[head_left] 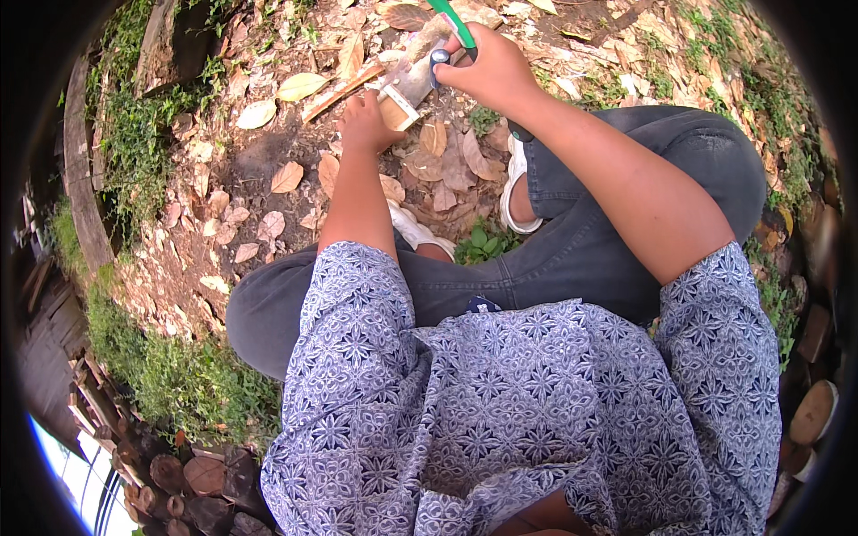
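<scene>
Ahead of me, low over the leafy ground, my right hand (pixel 490 73) is closed round a tool with a green bar (pixel 457 24) that runs up past the upper edge of the picture. A dark blue piece with a silvery round end (pixel 439 57) shows by its fingers. Just left of it, my left hand (pixel 366 125) grips a small wooden block (pixel 395 110) with a pale edge strip. Between both hands lies a flat greyish piece (pixel 414 82), its kind unclear. A thin wooden stick (pixel 341 93) rests beside my left fingers. The tool's working end cannot be made out.
Dry leaves (pixel 288 177) cover the ground around my white shoes (pixel 517 192) and crossed legs. Wooden planks (pixel 82 170) and grass (pixel 134 134) border the left. Cut logs (pixel 206 476) are stacked at lower left, with more pieces (pixel 813 413) at the right rim.
</scene>
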### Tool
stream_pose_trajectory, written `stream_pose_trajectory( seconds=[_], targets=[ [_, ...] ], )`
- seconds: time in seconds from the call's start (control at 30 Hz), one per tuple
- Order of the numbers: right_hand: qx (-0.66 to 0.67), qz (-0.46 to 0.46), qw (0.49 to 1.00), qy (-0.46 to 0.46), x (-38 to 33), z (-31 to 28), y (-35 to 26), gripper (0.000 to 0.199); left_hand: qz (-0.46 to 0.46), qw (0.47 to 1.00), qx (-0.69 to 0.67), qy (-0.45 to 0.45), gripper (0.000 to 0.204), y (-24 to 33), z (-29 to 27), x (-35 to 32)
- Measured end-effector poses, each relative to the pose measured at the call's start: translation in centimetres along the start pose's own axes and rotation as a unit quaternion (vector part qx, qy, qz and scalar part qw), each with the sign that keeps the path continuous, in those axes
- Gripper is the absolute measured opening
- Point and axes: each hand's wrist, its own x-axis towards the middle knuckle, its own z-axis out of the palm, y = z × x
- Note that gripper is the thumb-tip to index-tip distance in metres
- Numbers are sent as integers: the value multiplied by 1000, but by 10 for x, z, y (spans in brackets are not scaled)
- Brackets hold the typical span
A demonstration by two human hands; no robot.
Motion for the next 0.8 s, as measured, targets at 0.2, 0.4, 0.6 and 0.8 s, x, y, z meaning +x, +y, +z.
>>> stream_pose_trajectory(
  seconds=[0.2,0.4,0.6,0.8],
  targets=[
    [6,-18,1000,0,-2,7,-7,34,6,998,19,53,103,5,11,-12],
    [-7,-15,1000,-9,0,17,-6,34,5,994,2,108,102,-3,20,-12],
    [-17,-21,1000,-4,1,20,-7,36,-2,996,4,85,99,0,16,-13],
    [-26,-43,999,-7,3,27,-9,36,-4,997,-3,80,101,-1,17,-11]
  ],
)
